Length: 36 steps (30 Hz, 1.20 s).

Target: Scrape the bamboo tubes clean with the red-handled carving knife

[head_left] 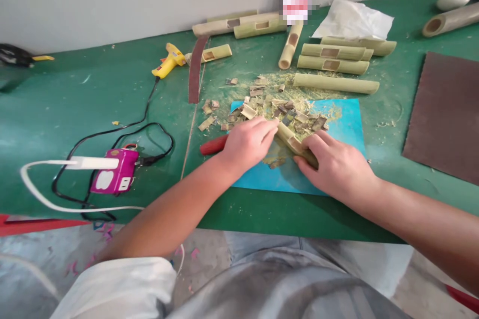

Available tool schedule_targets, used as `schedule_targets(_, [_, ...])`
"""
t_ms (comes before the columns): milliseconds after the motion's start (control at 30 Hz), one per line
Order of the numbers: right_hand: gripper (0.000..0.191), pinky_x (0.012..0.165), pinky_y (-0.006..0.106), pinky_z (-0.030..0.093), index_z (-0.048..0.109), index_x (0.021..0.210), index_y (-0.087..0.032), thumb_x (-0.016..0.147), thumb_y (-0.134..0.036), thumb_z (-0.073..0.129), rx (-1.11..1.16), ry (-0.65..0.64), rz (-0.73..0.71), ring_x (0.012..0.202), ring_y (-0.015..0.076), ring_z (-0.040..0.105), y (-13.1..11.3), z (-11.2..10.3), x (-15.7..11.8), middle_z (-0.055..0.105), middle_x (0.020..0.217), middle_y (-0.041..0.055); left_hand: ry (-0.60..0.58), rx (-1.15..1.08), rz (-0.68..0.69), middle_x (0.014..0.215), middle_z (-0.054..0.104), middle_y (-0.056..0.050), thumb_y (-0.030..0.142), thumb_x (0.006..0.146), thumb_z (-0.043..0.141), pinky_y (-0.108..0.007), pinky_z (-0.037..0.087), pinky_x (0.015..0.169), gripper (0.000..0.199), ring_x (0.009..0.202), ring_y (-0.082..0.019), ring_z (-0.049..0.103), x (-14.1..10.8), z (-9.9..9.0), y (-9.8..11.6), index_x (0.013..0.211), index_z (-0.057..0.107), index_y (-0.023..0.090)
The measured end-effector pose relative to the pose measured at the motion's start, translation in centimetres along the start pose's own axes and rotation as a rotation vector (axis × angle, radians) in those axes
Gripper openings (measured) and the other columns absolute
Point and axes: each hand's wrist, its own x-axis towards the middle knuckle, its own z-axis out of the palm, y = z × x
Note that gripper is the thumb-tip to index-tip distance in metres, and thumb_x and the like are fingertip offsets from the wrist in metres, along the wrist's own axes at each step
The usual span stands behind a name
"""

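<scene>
A short bamboo tube [287,134] with a rectangular cut-out in its side lies slanted over a blue sheet [277,182]. My right hand [335,164] is wrapped round its near end, thumb below and fingers on top. At the far end, the curled fingers of my left hand [250,142] close on the tube's tip, their undersides hidden. A red handle [214,145] sticks out from behind my left wrist; the rest of it is out of sight. Bamboo chips [290,117] and pale shavings are heaped just beyond both hands.
Several cut bamboo tubes [333,65] lie towards the back, under a white paper [352,20]. To the left are a yellow glue gun [168,62], a brown sandpaper strip [195,72] and a purple power adapter [116,172] with cables. A dark brown sheet [445,114] lies right.
</scene>
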Motion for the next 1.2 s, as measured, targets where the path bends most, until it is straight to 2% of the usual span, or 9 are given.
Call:
schedule_targets(100, [0.017,0.052,0.028,0.028,0.058,0.084,-0.017,0.087,-0.034,0.054,-0.008,-0.009,0.004,0.065,0.0148,0.054,0.0,0.0,0.0,0.061,0.081,0.0039,-0.055,-0.009,0.052,0.089,0.073,-0.009,0.025,0.100,0.047,-0.027,0.058,0.078,0.027,0.082,-0.016,0.070,0.1,-0.1,-0.1,0.108,0.068,0.011])
schedule_targets(200, [0.017,0.053,0.028,0.028,0.058,0.086,-0.018,0.088,-0.034,0.053,-0.005,-0.026,0.013,0.065,0.0148,0.053,0.0,0.0,0.0,0.062,0.082,0.0044,-0.007,0.046,0.002,0.087,0.072,-0.008,0.025,0.100,0.045,-0.027,0.057,0.077,0.028,0.081,-0.015,0.069,0.1,-0.1,-0.3,0.103,0.070,0.012])
schedule_targets(333, [0.017,0.053,0.028,0.028,0.057,0.083,-0.018,0.088,-0.032,0.051,0.001,-0.021,-0.008,0.065,0.0147,0.053,-0.1,-0.1,0.0,0.061,0.080,0.0046,-0.057,0.014,0.051,0.087,0.073,-0.008,0.025,0.100,0.047,-0.026,0.057,0.078,0.027,0.081,-0.015,0.070,0.0,0.0,-0.3,0.108,0.068,0.011])
schedule_targets(467, [0.019,0.053,0.028,0.028,0.059,0.083,-0.018,0.088,-0.034,0.051,-0.006,0.021,-0.011,0.063,0.0142,0.053,0.0,-0.2,0.1,0.063,0.080,0.0046,0.022,0.015,0.007,0.095,0.074,-0.009,0.022,0.099,0.048,-0.028,0.057,0.080,0.024,0.086,-0.016,0.070,0.2,-0.1,-0.6,0.105,0.069,0.012])
schedule_targets(633, [0.015,0.051,0.028,0.026,0.059,0.083,-0.017,0.087,-0.030,0.052,0.003,0.082,-0.036,0.058,0.0130,0.053,0.3,-0.1,0.0,0.063,0.072,0.0018,0.056,0.005,-0.024,0.094,0.075,-0.009,0.021,0.097,0.052,-0.028,0.057,0.079,0.021,0.084,-0.016,0.071,0.5,-0.2,-0.9,0.103,0.069,0.012])
schedule_targets(900, [0.013,0.052,0.028,0.027,0.059,0.085,-0.017,0.087,-0.029,0.054,0.041,0.051,-0.044,0.059,0.0126,0.053,0.3,-0.1,-0.2,0.064,0.077,0.0025,0.063,-0.002,-0.041,0.089,0.074,-0.008,0.021,0.095,0.054,-0.027,0.056,0.074,0.018,0.078,-0.015,0.070,0.6,-0.1,-0.8,0.101,0.070,0.013])
schedule_targets(1067, [0.013,0.051,0.027,0.028,0.057,0.083,-0.017,0.088,-0.028,0.054,0.041,0.062,-0.080,0.060,0.0131,0.052,0.3,-0.1,-0.2,0.060,0.075,0.0020,0.003,-0.099,0.052,0.088,0.073,-0.008,0.021,0.096,0.053,-0.025,0.057,0.075,0.020,0.080,-0.015,0.070,0.3,0.2,0.0,0.102,0.069,0.011])
schedule_targets(1200, [0.013,0.052,0.027,0.029,0.057,0.084,-0.018,0.087,-0.030,0.055,0.076,0.047,-0.051,0.061,0.0136,0.053,0.3,-0.1,-0.3,0.061,0.078,0.0027,0.004,-0.047,0.060,0.088,0.073,-0.008,0.022,0.097,0.051,-0.026,0.057,0.076,0.021,0.081,-0.015,0.070,0.0,0.1,0.2,0.101,0.069,0.012])
